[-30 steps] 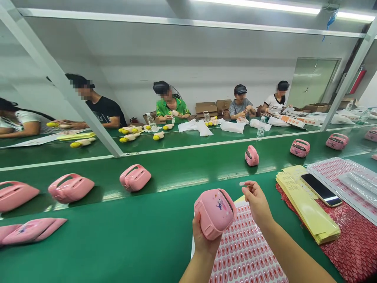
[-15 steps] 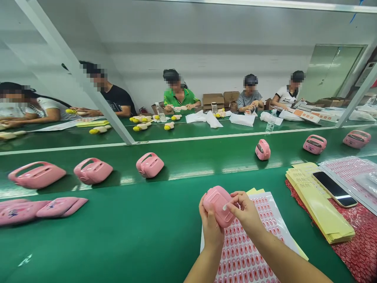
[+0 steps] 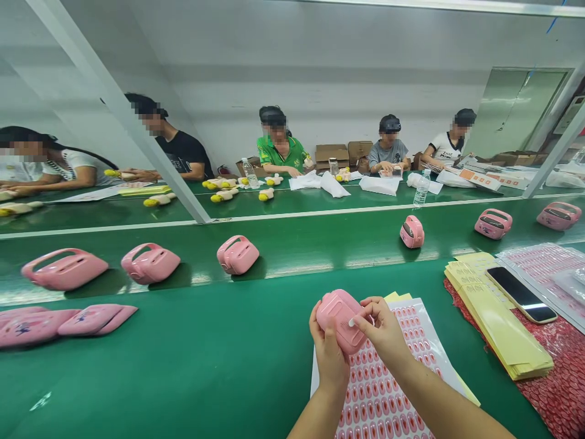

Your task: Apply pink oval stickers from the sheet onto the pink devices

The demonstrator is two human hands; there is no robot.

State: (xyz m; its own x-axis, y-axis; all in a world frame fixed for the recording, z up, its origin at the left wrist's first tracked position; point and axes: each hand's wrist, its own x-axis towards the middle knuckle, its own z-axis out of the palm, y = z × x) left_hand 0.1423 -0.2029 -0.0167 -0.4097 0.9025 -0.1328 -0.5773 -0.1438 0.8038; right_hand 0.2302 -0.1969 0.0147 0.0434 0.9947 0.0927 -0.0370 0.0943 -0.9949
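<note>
My left hand [image 3: 329, 347] is closed around a pink plastic case [image 3: 340, 311] with rounded corners, held tilted above the table with a flat face with a recessed panel turned up. My right hand [image 3: 381, 329] has thumb and fingers pinched together at the right side of that face. A small whitish oval [image 3: 351, 322] shows at these fingertips; whether it is a sticker or a nail I cannot make out. Beneath both hands lies a sheet of pink oval stickers [image 3: 372, 405] with red centres, partly covered by my forearms.
Several pink handled cases, one a pink case [image 3: 238, 255], stand along the green conveyor belt [image 3: 320, 244]. Pink pieces [image 3: 95, 320] lie at left. At right are yellow paper strips [image 3: 503, 323], a phone [image 3: 521, 294] and red bubble wrap [image 3: 555, 372]. Co-workers sit across the line.
The pink cases on the belt have shifted slightly to the right. My hands keep nearly the same pose on the case. Across the line, the co-worker in green has changed posture.
</note>
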